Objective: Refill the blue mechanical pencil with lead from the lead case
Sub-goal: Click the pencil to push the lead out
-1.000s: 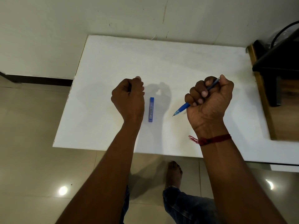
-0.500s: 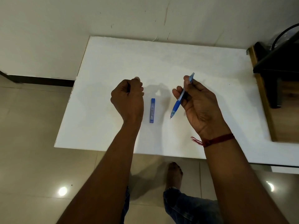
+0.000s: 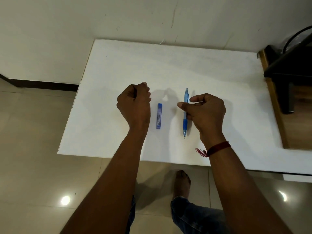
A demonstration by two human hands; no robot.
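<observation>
Head view: right grip holds the blue mechanical pencil, axis near-to-far, tip toward the person; left grip fisted.

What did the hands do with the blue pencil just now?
The right hand turned the blue pencil from slanted to straight beside the lead case, tip toward the person, and loosened its fist; whether it still grips is unclear. The left hand stayed fisted, and the case stayed put.
</observation>
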